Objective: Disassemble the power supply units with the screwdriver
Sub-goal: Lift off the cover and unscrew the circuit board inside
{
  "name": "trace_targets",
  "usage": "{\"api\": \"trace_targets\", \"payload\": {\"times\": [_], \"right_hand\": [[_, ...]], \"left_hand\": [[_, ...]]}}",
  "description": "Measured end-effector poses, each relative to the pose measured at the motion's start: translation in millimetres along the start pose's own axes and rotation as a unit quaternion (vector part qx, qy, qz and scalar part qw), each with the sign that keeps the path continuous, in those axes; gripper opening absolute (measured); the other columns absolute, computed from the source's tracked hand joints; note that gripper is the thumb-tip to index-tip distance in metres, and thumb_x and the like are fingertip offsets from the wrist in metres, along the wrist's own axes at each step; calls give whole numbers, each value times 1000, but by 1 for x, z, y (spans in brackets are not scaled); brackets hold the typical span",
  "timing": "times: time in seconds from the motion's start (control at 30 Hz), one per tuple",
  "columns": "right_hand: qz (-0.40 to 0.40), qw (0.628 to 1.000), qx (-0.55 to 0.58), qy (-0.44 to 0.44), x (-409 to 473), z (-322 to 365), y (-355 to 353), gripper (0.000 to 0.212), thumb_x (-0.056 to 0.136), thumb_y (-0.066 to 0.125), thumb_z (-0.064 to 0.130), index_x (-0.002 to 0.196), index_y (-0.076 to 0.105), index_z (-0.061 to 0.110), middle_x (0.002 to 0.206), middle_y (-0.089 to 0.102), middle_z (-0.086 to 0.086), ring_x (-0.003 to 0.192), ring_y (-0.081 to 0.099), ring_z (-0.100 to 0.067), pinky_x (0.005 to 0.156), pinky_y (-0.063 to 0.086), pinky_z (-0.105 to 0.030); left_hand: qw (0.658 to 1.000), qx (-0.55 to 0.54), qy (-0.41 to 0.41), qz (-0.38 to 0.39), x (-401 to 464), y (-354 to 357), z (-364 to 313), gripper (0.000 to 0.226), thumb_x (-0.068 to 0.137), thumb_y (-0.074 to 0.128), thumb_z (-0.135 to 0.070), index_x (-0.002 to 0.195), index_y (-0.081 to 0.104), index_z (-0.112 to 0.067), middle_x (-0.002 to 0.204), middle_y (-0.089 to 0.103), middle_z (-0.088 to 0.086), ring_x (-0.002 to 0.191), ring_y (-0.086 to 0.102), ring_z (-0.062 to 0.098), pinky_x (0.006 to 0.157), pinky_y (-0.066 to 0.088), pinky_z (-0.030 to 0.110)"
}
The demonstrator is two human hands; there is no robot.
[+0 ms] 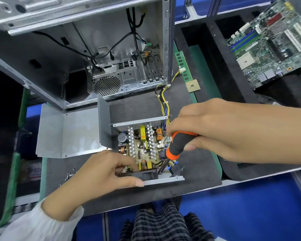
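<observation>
Orange-and-black screwdriver [176,145] is wrapped in my right hand [215,129], tip down into the near right corner of the open power supply unit [142,146] on the dark mat [198,171]. My left hand [101,173] pinches the unit's near wall, thumb along the rim. I'd keep the shaft upright and press firmly so the bit doesn't slip onto the board. Sharp sheet-metal rims are close; the cover [64,133] lies left, the case [94,58] behind, with open room on the right.
</observation>
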State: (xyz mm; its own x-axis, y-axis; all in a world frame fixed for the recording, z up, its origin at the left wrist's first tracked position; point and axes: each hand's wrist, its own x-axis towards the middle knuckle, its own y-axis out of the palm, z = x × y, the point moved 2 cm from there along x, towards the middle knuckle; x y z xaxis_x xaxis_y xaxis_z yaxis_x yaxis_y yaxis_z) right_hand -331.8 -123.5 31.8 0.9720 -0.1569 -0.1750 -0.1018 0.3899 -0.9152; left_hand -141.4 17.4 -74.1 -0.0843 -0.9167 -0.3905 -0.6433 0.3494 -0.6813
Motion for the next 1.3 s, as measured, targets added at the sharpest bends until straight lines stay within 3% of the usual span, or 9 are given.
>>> {"api": "trace_targets", "payload": {"times": [0.1,0.17,0.27,0.4,0.57,0.67,0.87,1.17,1.3], "right_hand": [[10,1000,-7,1,6,-3,-2,32,97,42,36,129,47,39,116,55,16,105,52,-5,84,35,-19],[5,1000,-1,4,5,-5,-2,32,97,43,34,128,47,39,115,56,16,105,53,-5,84,35,-19],[9,1000,-16,10,3,-4,-5,32,97,44,31,129,48,37,116,56,15,105,52,-4,84,34,-16],[1,1000,-18,12,4,0,-11,32,97,43,34,129,46,39,114,53,19,107,50,0,85,32,-13],[3,1000,-30,0,8,6,-11,32,99,41,28,129,48,34,114,54,17,108,50,-1,85,31,-11],[19,998,-59,-7,11,10,-10,32,100,38,28,129,47,36,104,46,18,107,50,0,84,31,-10],[27,999,-37,17,16,14,-10,32,99,42,27,129,50,32,102,47,14,107,52,-4,83,32,-12],[44,997,-58,10,19,25,-16,30,99,41,30,128,48,36,105,48,18,105,51,-1,83,33,-12],[63,994,-82,17,24,29,-23,31,99,41,32,129,45,39,117,51,16,103,48,-2,84,35,-13]], "left_hand": [[1000,-18,-1,9,3,-2,3,39,72,56,-69,79,72,-35,65,63,-7,58,51,10,57,41,26],[999,-44,4,8,2,-2,6,28,76,58,-61,80,70,-35,69,64,-4,63,56,16,61,45,31],[998,-68,-3,6,-2,0,10,22,79,60,-57,81,68,-37,69,63,-4,65,57,18,62,46,31],[987,-153,-17,54,3,-2,10,28,88,66,-40,72,67,-18,68,60,21,59,47,20,60,38,29],[986,-143,-17,86,18,-12,-4,41,95,61,-28,64,50,-3,52,32,2,50,26,11,51,23,18],[987,-146,-23,71,22,-11,-11,46,95,61,-27,62,45,1,54,28,4,53,23,16,50,22,22],[994,-110,11,6,7,-16,-17,41,95,60,-31,58,49,-17,55,34,1,52,29,12,51,25,25],[947,-317,-20,-48,-18,-64,13,32,87,59,-25,60,61,-9,61,51,2,61,44,11,60,36,18],[945,-320,-35,-59,-27,-80,32,28,89,58,-22,66,66,-7,63,60,2,60,52,7,63,42,13]]}}
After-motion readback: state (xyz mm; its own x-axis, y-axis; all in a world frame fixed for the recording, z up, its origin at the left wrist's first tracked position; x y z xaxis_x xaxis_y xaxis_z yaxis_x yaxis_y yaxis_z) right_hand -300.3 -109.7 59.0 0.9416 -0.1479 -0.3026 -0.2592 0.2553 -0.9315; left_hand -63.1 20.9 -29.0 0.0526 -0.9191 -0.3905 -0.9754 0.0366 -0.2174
